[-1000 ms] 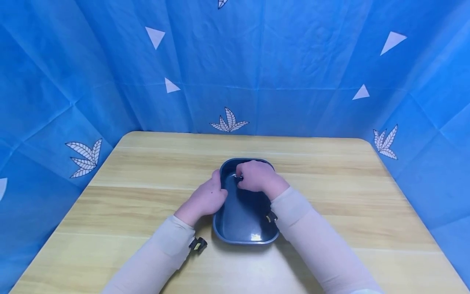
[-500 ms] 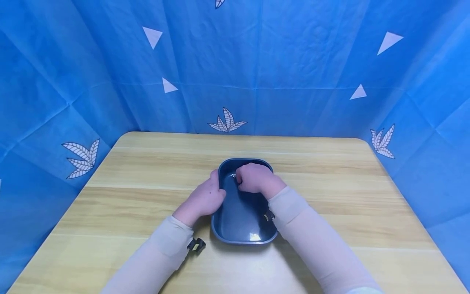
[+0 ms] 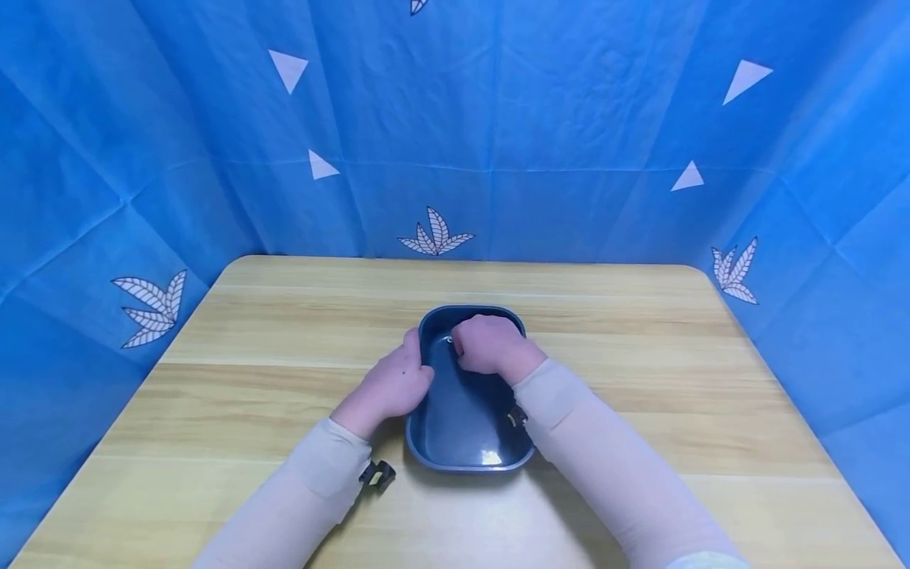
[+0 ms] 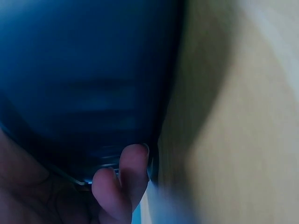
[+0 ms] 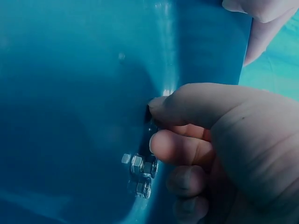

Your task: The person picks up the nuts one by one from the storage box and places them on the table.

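Note:
A dark blue rectangular tray (image 3: 465,468) lies in the middle of the wooden table (image 3: 640,356). My left hand (image 3: 394,387) grips its left rim, with the thumb over the edge. In the left wrist view its fingers (image 4: 124,179) curl against the tray's outer wall (image 4: 84,70). My right hand (image 3: 486,344) is inside the tray at its far end, fingers curled. The right wrist view shows that hand (image 5: 210,144) with its thumb tip against the tray wall (image 5: 70,93). A few small metal nuts (image 5: 141,170) lie on the tray floor just below the fingertips. I see nothing held between the fingers.
Blue cloth with white leaf and triangle prints (image 3: 437,233) walls the table on the back and both sides. Bare wood lies left, right and behind the tray. A small black clip (image 3: 377,472) hangs at my left wrist.
Both hands keep their places at the tray. Only the head view has drifted a little, so everything sits slightly further left in the frame.

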{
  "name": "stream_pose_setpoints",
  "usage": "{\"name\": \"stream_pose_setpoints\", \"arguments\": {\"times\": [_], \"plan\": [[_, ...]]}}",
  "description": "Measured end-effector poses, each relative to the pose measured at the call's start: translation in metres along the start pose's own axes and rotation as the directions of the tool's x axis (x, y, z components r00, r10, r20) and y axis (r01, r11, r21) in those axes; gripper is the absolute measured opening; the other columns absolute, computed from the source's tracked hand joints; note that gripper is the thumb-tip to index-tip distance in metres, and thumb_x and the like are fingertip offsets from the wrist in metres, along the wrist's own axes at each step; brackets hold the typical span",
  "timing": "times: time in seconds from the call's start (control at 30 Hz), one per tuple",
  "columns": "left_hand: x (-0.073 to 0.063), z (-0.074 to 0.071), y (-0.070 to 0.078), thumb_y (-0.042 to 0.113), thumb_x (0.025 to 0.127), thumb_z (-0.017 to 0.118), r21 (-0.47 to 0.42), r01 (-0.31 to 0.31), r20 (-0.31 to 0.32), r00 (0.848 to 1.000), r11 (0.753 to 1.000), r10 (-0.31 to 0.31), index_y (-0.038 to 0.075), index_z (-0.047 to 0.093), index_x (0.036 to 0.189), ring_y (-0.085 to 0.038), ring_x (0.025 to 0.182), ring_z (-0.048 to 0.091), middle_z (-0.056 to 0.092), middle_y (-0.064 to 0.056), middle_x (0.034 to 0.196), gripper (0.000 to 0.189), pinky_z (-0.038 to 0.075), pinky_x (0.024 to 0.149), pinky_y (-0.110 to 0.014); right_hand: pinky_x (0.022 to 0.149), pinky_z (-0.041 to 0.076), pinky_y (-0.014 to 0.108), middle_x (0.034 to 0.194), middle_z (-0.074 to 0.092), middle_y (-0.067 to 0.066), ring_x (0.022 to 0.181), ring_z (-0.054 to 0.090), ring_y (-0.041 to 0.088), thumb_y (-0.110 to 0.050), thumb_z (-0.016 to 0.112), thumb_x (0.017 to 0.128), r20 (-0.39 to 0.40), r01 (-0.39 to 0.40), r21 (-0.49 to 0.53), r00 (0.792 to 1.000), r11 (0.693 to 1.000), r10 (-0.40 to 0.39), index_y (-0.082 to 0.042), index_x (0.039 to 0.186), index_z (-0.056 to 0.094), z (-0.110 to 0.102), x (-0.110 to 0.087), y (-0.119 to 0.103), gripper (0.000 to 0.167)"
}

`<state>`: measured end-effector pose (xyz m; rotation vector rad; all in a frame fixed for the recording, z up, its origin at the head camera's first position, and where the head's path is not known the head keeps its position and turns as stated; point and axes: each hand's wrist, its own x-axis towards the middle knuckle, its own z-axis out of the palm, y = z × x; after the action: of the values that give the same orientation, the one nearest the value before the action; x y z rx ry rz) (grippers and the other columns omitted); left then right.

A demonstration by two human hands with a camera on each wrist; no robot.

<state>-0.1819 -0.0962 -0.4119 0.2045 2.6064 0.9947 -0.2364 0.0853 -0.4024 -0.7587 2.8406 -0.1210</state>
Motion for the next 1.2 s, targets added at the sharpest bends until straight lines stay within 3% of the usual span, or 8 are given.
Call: {"name": "stream_pose_setpoints", "arguments": {"times": [0.2, 0.5, 0.8, 1.03, 1.2], "plan": [[0.0011, -0.0005, 0.0006, 0.022, 0.104, 0.041, -0.004, 0.012, 0.010, 1.000, 1.000, -0.012, 0.001, 0.002, 0.159, -0.028, 0.067, 0.056, 0.052, -0.015, 0.093, 0.070, 0.046, 0.060, -0.039, 0.058, 0.043, 0.031, 0.063, 0.056, -0.007, 0.064, 0.055, 0.015, -0.017, 0.066, 0.088, -0.004, 0.019, -0.018, 1.000, 1.000, -0.019, -0.023, 0.073, 0.060, -0.0008, 0.0001, -0.0019, 0.018], [0.0014, 0.0010, -0.0010, 0.022, 0.104, 0.041, 0.026, -0.008, 0.001, 1.000, 1.000, 0.008, -0.001, 0.005, 0.159, -0.026, 0.069, 0.057, 0.053, -0.014, 0.096, 0.070, 0.047, 0.062, -0.038, 0.058, 0.041, 0.029, 0.058, 0.050, -0.004, 0.059, 0.054, 0.014, -0.021, 0.066, 0.091, 0.026, 0.058, -0.030, 0.998, 0.998, -0.057, -0.021, 0.072, 0.059, 0.0049, 0.0021, -0.0057, 0.021], [-0.0001, 0.0014, -0.0023, 0.023, 0.103, 0.042, 0.046, -0.024, -0.030, 0.999, 0.999, 0.025, -0.001, 0.008, 0.159, -0.031, 0.101, 0.058, 0.048, -0.019, 0.136, 0.070, 0.048, 0.072, -0.037, 0.059, 0.047, 0.028, 0.061, 0.056, -0.003, 0.059, 0.058, 0.014, -0.017, 0.063, 0.095, 0.042, 0.028, -0.047, 0.999, 0.999, -0.026, -0.019, 0.075, 0.061, 0.0042, 0.0025, -0.0089, 0.020], [0.0015, 0.0016, -0.0022, 0.022, 0.103, 0.042, 0.031, -0.024, -0.027, 0.999, 0.999, 0.025, -0.001, 0.007, 0.159, -0.029, 0.097, 0.058, 0.048, -0.018, 0.134, 0.070, 0.048, 0.070, -0.037, 0.059, 0.047, 0.027, 0.061, 0.056, -0.001, 0.058, 0.058, 0.015, -0.015, 0.063, 0.096, 0.057, 0.010, -0.017, 0.998, 1.000, -0.009, -0.017, 0.072, 0.061, 0.0015, 0.0034, -0.0084, 0.024], [0.0013, 0.0010, -0.0021, 0.023, 0.103, 0.042, 0.040, -0.028, -0.028, 0.999, 0.999, 0.029, 0.000, 0.007, 0.159, -0.031, 0.107, 0.056, 0.045, -0.018, 0.142, 0.070, 0.048, 0.081, -0.041, 0.060, 0.048, 0.027, 0.062, 0.058, -0.002, 0.060, 0.059, 0.014, -0.014, 0.063, 0.095, 0.057, 0.012, -0.018, 0.998, 1.000, -0.011, -0.017, 0.072, 0.061, 0.0018, 0.0051, -0.0081, 0.023]]}}
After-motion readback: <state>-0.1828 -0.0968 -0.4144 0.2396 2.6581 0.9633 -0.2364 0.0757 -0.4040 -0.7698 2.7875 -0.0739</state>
